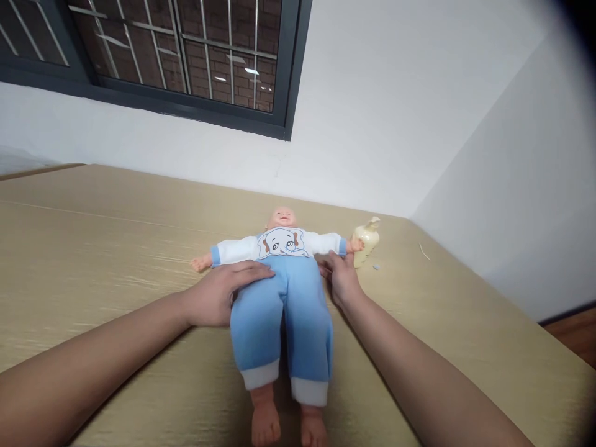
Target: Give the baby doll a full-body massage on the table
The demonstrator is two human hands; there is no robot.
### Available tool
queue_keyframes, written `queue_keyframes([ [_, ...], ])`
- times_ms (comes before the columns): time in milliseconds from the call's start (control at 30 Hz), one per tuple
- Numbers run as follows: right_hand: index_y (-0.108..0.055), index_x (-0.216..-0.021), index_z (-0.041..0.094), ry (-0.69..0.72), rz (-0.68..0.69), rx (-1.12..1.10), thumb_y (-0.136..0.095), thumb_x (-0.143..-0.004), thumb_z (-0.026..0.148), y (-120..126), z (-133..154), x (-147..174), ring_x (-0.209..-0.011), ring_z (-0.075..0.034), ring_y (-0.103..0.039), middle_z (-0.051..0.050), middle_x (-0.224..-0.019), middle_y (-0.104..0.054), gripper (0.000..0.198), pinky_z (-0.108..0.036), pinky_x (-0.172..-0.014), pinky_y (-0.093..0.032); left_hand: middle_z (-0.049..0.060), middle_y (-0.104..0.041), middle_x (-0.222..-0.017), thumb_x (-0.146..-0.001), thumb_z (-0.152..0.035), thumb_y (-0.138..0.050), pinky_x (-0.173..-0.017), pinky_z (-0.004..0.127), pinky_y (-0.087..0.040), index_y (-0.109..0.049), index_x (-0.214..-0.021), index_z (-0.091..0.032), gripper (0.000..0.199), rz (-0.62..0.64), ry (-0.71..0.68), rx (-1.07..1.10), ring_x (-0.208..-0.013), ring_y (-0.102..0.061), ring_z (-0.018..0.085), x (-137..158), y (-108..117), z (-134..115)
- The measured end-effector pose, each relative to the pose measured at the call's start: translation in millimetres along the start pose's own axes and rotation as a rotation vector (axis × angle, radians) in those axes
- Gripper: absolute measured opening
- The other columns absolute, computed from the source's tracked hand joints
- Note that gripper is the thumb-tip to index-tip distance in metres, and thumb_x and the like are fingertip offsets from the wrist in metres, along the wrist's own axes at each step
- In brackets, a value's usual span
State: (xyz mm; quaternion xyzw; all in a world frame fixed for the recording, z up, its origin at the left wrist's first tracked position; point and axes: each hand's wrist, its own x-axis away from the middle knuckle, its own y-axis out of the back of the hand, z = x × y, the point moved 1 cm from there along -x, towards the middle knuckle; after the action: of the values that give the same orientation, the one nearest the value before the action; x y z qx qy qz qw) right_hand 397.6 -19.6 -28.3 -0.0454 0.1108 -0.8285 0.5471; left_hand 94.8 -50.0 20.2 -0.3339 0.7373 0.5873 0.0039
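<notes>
A baby doll [302, 304] lies on its back on the wooden table, its head away from me and its bare feet towards me. It wears blue trousers and a white top with an elephant face on the chest, and its arms are spread out. My left hand [223, 288] wraps around the doll's left-side hip in view, fingers over the trousers. Beside the opposite side of the waist, under the doll's sleeve, is my right hand [343, 276], its fingers apart and slightly bent. A pale yellow bottle-shaped object [367, 239] stands next to the doll's right-side hand in view.
The table [116, 242] reaches back to a white wall [367, 124] below a barred window [186, 49]. A small blue piece [376, 267] and a thin pale strip [424, 251] lie on the right. The table's right edge slopes towards me.
</notes>
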Motion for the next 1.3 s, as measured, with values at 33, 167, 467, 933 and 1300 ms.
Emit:
queue_keyframes([
  [33, -0.044, -0.129, 0.035, -0.056, -0.015, -0.043, -0.067, -0.081, 0.041, 1.6, -0.7, -2.4, -0.087, -0.017, -0.068, -0.001, -0.121, -0.063, 0.053, -0.033, -0.077, -0.061, 0.009, -0.055, -0.144, -0.084, -0.033, -0.069, -0.110, 0.039, -0.043, -0.044, -0.146, -0.029, 0.067, 0.008, -0.005, -0.001, -0.131, -0.055, 0.028, 0.3, 0.5, 0.0],
  [167, -0.047, -0.129, 0.033, -0.104, -0.016, -0.064, -0.064, -0.082, 0.039, 4.8, 0.4, -4.4, -0.088, -0.017, -0.069, -0.003, -0.125, -0.063, 0.050, -0.038, -0.083, -0.061, 0.008, -0.055, -0.145, -0.085, -0.030, -0.065, -0.110, 0.039, -0.043, -0.040, -0.148, -0.029, 0.069, 0.007, -0.004, 0.010, -0.131, -0.054, 0.028, 0.8, 0.1, 1.6],
  [467, -0.018, -0.160, 0.028, 0.597, 0.377, 0.667, -0.060, -0.091, 0.046, -6.0, 15.3, 31.9, -0.154, -0.029, -0.020, -0.008, -0.167, -0.019, 0.082, -0.052, -0.118, -0.035, 0.006, -0.056, -0.147, -0.096, -0.036, -0.054, -0.113, 0.046, -0.041, -0.049, -0.145, -0.028, 0.050, -0.150, 0.134, 0.226, -0.134, -0.053, 0.028, 3.2, -11.2, 13.5],
  [933, -0.025, -0.158, 0.031, 0.627, 0.526, 0.965, -0.060, -0.091, 0.053, -5.6, 24.5, 36.8, -0.157, -0.029, -0.003, -0.004, -0.170, -0.007, 0.078, -0.055, -0.124, -0.016, 0.007, -0.064, -0.137, -0.094, -0.030, -0.058, -0.102, 0.042, -0.050, -0.054, -0.143, -0.029, 0.048, -0.187, 0.087, 0.182, -0.122, -0.063, 0.027, -2.1, -15.3, 11.7],
  [1300, -0.028, -0.152, 0.038, 0.240, 0.158, 0.269, -0.060, -0.089, 0.046, -2.3, 12.8, 14.5, -0.125, -0.024, -0.059, -0.004, -0.144, -0.055, 0.071, -0.046, -0.103, -0.052, 0.008, -0.059, -0.143, -0.084, -0.032, -0.065, -0.107, 0.041, -0.045, -0.040, -0.149, -0.029, 0.069, 0.001, 0.121, 0.019, -0.129, -0.058, 0.029, 1.1, -2.6, 3.2],
])
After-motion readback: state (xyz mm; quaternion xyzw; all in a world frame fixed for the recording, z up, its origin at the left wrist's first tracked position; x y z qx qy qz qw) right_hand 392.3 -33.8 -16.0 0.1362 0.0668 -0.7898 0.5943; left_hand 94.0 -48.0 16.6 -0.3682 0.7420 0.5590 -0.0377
